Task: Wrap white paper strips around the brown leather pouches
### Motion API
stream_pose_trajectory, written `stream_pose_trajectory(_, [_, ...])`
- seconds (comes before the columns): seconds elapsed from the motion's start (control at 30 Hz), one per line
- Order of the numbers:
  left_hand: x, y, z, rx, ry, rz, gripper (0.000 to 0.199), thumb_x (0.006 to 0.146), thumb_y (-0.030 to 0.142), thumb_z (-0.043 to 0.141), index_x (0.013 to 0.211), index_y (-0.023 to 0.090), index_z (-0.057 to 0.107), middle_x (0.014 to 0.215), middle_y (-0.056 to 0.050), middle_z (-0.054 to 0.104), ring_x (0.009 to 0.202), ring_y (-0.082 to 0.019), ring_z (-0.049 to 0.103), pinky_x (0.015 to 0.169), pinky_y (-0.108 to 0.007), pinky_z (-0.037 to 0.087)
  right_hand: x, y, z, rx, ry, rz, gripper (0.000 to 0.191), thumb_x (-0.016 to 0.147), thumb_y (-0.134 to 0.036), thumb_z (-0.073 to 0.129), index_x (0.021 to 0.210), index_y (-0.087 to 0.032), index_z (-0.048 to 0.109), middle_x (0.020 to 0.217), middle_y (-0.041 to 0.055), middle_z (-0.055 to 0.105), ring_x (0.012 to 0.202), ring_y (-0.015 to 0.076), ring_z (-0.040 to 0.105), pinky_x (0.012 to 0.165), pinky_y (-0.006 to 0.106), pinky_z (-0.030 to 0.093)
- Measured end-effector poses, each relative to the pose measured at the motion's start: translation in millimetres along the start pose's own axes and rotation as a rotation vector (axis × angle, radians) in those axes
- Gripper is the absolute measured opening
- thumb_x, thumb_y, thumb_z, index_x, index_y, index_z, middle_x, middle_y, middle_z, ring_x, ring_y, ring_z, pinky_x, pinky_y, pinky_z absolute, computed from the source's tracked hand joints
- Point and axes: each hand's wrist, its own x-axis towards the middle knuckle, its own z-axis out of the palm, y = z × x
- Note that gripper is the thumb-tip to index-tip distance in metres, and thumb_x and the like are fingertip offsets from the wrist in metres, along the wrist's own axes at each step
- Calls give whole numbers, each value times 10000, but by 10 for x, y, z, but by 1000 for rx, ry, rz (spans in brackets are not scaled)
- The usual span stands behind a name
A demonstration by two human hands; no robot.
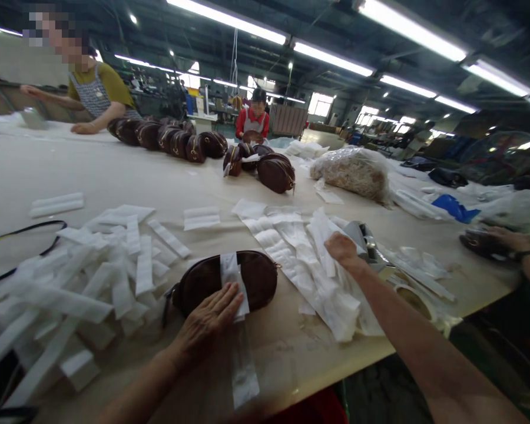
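A dark brown oval bag lies on the table in front of me, with a white strip across its middle. Flat on the strip and the bag rests my left hand, fingers stretched out. The strip's loose end hangs down toward the table's near edge. My right hand is closed beside a metal tape dispenser, above white padded sheets; what its fingers hold, if anything, is too small to make out. Left of the bag is a heap of white strips.
A row of brown bags and a plastic-wrapped bundle stand farther back. Across the table are a person in an apron and another in red. At the right, another person's hand touches a dark bag.
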Motion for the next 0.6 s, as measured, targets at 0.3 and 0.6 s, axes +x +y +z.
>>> stream_pose_trajectory(0.3, [64,-57,-62,-66,-134,37,431,869,34,367,1272,88,509,1303,-182,555,1253,-243,491,980,-347,476,-1625,-262,366,1178,-421,369,323,550,-351,732,776,-170,588,724,5,656,601,133,617,583,267,528])
stream_pose_trajectory(0.6, [325,-278,-216,-157,-272,81,416,855,113,380,1250,106,511,1270,-149,592,1162,-184,577,921,-277,500,-2143,-993,1097,1506,-619,682,217,603,-186,702,730,-162,528,654,2,653,588,130,639,601,245,526])
